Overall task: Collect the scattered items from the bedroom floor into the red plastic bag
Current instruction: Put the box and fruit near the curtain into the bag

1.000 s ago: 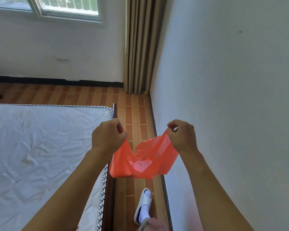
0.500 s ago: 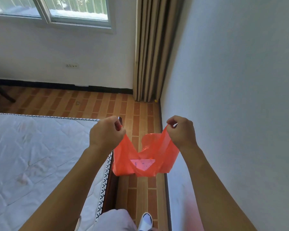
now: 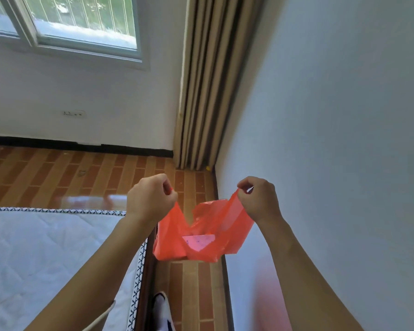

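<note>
The red plastic bag (image 3: 213,231) hangs in front of me over the narrow strip of floor between the bed and the wall. My left hand (image 3: 151,199) pinches its left handle and my right hand (image 3: 258,199) pinches its right handle, holding the mouth apart. A pale pink-white paper item (image 3: 200,242) shows inside the bag. On the floor farther off lie a small greyish scrap (image 3: 82,173) and a tiny yellow bit (image 3: 207,167) by the foot of the curtain.
A white quilted mattress (image 3: 46,259) on a dark wooden frame fills the lower left. A white wall (image 3: 332,139) runs close on the right. Striped beige curtains (image 3: 210,80) hang in the corner beside a window (image 3: 81,17). My white-slippered foot (image 3: 161,311) stands on the brick-pattern floor (image 3: 191,295).
I have walked forward along the bed toward the corner, so the curtain and window look nearer. Both hands keep the same hold on the bag handles.
</note>
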Available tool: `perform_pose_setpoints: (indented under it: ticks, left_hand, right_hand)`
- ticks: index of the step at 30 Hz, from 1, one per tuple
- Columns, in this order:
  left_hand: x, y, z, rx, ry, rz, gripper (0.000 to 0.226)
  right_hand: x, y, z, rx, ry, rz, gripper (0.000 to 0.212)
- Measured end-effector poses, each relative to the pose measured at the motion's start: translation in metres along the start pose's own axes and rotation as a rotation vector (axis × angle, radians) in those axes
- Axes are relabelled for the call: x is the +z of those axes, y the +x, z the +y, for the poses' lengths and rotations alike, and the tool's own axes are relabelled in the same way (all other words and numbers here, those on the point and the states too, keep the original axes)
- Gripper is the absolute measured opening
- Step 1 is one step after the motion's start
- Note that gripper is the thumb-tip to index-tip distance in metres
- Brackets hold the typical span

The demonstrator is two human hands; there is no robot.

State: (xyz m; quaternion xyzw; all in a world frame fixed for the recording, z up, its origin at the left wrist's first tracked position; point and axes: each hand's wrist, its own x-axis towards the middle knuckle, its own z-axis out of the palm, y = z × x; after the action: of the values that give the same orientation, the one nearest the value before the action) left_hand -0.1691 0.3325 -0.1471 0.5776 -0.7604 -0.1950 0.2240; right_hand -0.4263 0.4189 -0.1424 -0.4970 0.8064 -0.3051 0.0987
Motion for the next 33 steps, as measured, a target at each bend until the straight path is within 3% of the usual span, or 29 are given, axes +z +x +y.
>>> perform_pose_setpoints:
  ticks: [8, 20, 27, 33]
  left_hand:
    - [-0.006, 0.1, -0.039, 0.067, 0.043, -0.033, 0.009]
    - [-0.003, 0.182, -0.065, 0.144, 0.051, -0.196, 0.007]
    - [0.006, 0.251, -0.052, 0.123, 0.105, -0.381, 0.005]
    - [0.041, 0.298, -0.024, -0.095, -0.116, -0.229, 0.006]
  right_hand:
    - [0.033, 0.086, -0.036, 0.036, -0.011, 0.034, 0.017]
    - [0.066, 0.162, -0.058, 0.034, 0.0, -0.003, 0.02]
    - [0.07, 0.214, -0.055, 0.008, 0.026, -0.011, 0.021]
    - [0.085, 0.275, -0.03, 0.013, 0.081, -0.045, 0.022]
